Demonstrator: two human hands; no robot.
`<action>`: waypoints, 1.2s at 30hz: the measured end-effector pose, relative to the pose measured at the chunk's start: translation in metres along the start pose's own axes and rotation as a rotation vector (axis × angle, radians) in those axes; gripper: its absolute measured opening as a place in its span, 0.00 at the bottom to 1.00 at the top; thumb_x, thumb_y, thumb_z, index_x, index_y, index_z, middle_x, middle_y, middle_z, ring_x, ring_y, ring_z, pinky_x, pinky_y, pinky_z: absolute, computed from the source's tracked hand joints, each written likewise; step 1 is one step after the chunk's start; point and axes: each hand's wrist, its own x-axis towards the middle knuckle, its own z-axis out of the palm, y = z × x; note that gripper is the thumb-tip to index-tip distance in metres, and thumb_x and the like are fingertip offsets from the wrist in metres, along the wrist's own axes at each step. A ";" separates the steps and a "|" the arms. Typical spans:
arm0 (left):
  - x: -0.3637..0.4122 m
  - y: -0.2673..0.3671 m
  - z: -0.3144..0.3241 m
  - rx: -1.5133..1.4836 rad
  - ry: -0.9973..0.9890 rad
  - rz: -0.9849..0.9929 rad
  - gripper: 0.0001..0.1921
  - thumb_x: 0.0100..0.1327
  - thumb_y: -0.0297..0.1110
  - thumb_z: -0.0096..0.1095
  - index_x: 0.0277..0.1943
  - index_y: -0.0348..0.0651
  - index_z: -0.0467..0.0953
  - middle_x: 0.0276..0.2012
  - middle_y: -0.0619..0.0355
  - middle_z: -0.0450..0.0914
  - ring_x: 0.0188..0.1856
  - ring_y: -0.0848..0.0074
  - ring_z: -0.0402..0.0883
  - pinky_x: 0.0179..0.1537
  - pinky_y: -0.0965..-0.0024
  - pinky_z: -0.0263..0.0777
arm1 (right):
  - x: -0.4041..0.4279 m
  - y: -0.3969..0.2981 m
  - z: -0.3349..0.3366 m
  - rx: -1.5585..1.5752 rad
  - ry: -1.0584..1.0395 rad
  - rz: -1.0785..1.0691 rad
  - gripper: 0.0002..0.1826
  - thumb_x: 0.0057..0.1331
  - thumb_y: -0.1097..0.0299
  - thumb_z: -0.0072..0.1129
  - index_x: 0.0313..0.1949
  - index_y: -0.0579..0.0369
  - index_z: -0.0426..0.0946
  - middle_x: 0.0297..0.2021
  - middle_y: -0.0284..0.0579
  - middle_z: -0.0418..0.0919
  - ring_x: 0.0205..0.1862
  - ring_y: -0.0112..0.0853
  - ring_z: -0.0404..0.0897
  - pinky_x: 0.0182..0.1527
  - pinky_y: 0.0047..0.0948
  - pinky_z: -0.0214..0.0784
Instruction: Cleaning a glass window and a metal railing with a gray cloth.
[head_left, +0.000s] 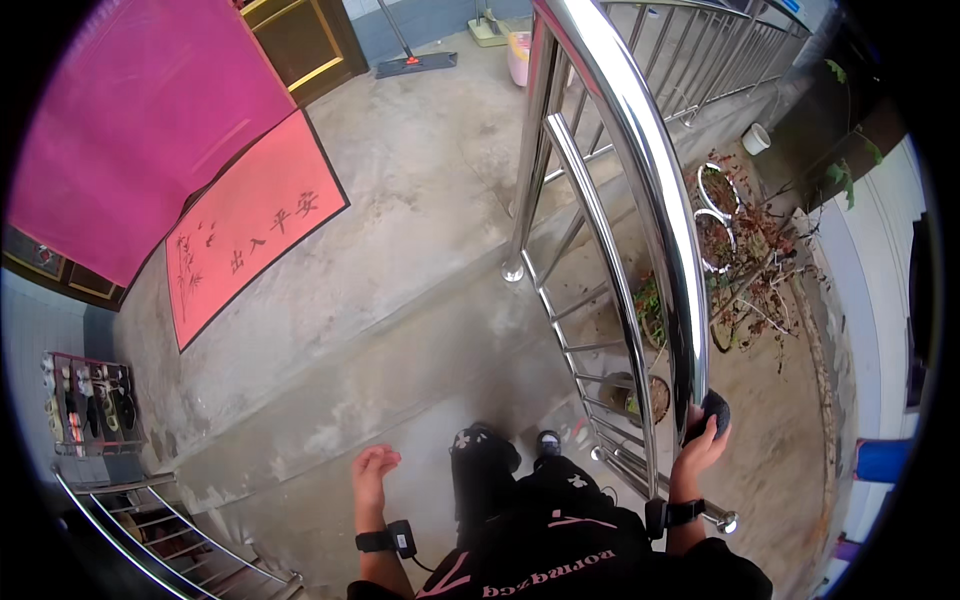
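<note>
At the lower right, my right hand (701, 446) presses a dark cloth or sponge (718, 411) against the outer side of the curved stainless-steel handrail (679, 247). The rail rises from there towards the top centre, with a thinner inner rail (600, 217) and crossbars beside it. My left hand (373, 466) hangs over the concrete steps at the lower centre, its fingers loosely curled and nothing visible in them. A strapped device sits on each wrist.
A red doormat (247, 232) lies by a pink door curtain (157, 127). A flat mop (416, 64) and pink bucket (519, 58) stand beyond. Potted plants (652, 397) are right of the railing, a shoe rack (90, 405) and another metal railing (180, 525) at left. Concrete steps (360, 375) lie underfoot.
</note>
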 end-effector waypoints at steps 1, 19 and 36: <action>0.011 0.021 -0.003 -0.015 0.027 0.032 0.15 0.69 0.36 0.55 0.48 0.32 0.78 0.36 0.50 0.84 0.39 0.68 0.84 0.44 0.69 0.76 | -0.002 -0.026 0.019 -0.042 0.038 -0.017 0.15 0.66 0.67 0.50 0.48 0.65 0.75 0.41 0.49 0.81 0.42 0.36 0.80 0.50 0.32 0.70; 0.142 0.480 0.271 0.262 -0.525 0.873 0.17 0.67 0.27 0.56 0.58 0.33 0.71 0.54 0.51 0.77 0.58 0.71 0.74 0.60 0.67 0.66 | 0.015 -0.053 0.069 -0.359 0.112 0.279 0.24 0.59 0.56 0.56 0.50 0.61 0.77 0.40 0.55 0.83 0.42 0.45 0.81 0.49 0.40 0.68; 0.186 0.603 0.433 0.827 -0.564 1.168 0.31 0.63 0.37 0.60 0.66 0.32 0.62 0.60 0.41 0.72 0.59 0.52 0.74 0.58 0.59 0.69 | 0.016 -0.373 0.312 -0.230 -0.214 -0.108 0.24 0.51 0.64 0.55 0.49 0.58 0.76 0.53 0.49 0.78 0.57 0.45 0.73 0.62 0.39 0.54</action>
